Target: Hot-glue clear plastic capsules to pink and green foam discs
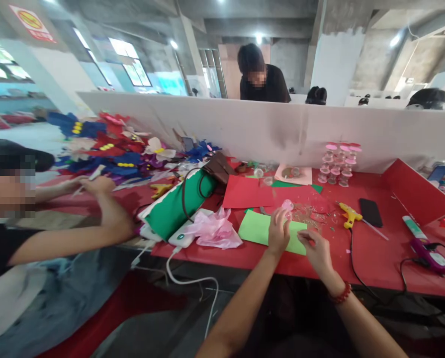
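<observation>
My left hand (279,232) grips a small clear plastic piece with pink on it (288,205), held upright over a light green sheet (252,226). Its fingers are wrapped round the lower part and hide some of it. To the right, my right hand (319,251) is closed in a pinch at the sheet's right edge; whatever sits between the fingertips is too small to make out. Behind my hands, small scraps (308,214) lie scattered over red sheets (244,192). A yellow hot glue gun (349,216) with a glue stick rests right of my right hand.
Stacked clear cups with pink discs (334,164) stand by the white partition (244,119). A black phone (370,212) and a red board (418,191) are on the right. Left are a pink plastic bag (218,228), a green box-like object (181,204) and a co-worker's arm (69,228).
</observation>
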Demonstrator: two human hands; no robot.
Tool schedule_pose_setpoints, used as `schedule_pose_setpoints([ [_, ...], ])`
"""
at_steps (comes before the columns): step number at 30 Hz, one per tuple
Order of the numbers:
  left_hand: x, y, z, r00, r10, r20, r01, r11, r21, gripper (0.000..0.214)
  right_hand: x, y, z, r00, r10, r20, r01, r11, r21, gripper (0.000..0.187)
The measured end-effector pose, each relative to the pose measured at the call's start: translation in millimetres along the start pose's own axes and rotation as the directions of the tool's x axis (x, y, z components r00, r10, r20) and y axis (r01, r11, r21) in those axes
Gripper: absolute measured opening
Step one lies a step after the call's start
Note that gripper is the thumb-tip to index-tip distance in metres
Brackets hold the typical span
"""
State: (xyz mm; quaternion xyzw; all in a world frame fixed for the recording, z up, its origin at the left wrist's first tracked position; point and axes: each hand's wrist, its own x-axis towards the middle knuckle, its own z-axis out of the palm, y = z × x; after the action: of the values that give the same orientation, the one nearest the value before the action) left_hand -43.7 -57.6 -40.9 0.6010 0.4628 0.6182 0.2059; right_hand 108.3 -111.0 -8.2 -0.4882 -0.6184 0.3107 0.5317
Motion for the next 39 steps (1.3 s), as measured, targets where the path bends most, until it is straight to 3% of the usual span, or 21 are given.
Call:
schedule_pose_setpoints([
  [5, 3, -2, 3.5, 0.999, -0.012, -0.03, 0.008, 0.994, -0.108, 0.043, -4, 10, -8, 0.997, 0.068, -0.029, -0.07, 0.996, -0.047, 0.039],
  [8, 16, 8, 12.5, 0.978, -0.202, -0.042, 0.172, 0.91, -0.377, 0.054, -7, 11, -11, 0.998, 0.063, -0.011, -0.064, 0.989, -0.13, 0.043],
  [10, 30, 18, 19.8, 0.929, -0.358, 0.095, 0.341, 0.726, -0.597, 0.048, -6, 9, -13, 0.999, 0.038, -0.001, -0.037, 0.984, -0.172, 0.045],
  [13, 48, 28, 27.1, 0.783, -0.537, 0.314, 0.548, 0.358, -0.756, 0.04, -3, 12, -15, 0.999, 0.033, -0.011, -0.034, 0.989, -0.146, 0.035],
  [15, 53, 29, 27.8, 0.698, -0.54, 0.47, 0.644, 0.187, -0.742, 0.036, -2, 19, -15, 0.998, 0.039, -0.04, -0.043, 0.996, -0.08, 0.025],
  [17, 50, 27, 25.6, 0.639, -0.509, 0.577, 0.711, 0.107, -0.695, 0.029, -1, 24, -15, 0.995, 0.015, -0.097, -0.019, 0.999, -0.037, 0.025],
  [19, 42, 23, 22.5, 0.633, -0.475, 0.612, 0.732, 0.108, -0.673, 0.013, 0, 27, -14, 0.99, -0.016, -0.142, 0.013, 1.0, -0.018, 0.037],
  [21, 34, 18, 19.9, 0.654, -0.43, 0.622, 0.733, 0.159, -0.661, 0.022, 4, 27, -12, 0.986, -0.035, -0.162, 0.035, 0.999, -0.005, 0.045],
  [24, 28, 13, 17.8, 0.673, -0.325, 0.664, 0.738, 0.239, -0.631, 0.043, 16, 23, -8, 0.986, -0.034, -0.16, 0.04, 0.999, 0.034, 0.041],
  [29, 27, 13, 16.6, 0.685, -0.183, 0.706, 0.72, 0.323, -0.615, 0.052, 36, 21, -4, 0.985, 0.05, -0.165, -0.048, 0.999, 0.018, 0.027],
  [35, 29, 5, 16.1, 0.714, -0.231, 0.661, 0.693, 0.366, -0.621, 0.056, 51, 23, 2, 0.978, 0.07, -0.198, -0.082, 0.995, -0.056, 0.008],
  [39, 29, 0, 14.3, 0.73, -0.242, 0.64, 0.678, 0.378, -0.63, 0.052, 50, 25, 7, 0.987, 0.031, -0.155, -0.044, 0.996, -0.081, 0.012],
])
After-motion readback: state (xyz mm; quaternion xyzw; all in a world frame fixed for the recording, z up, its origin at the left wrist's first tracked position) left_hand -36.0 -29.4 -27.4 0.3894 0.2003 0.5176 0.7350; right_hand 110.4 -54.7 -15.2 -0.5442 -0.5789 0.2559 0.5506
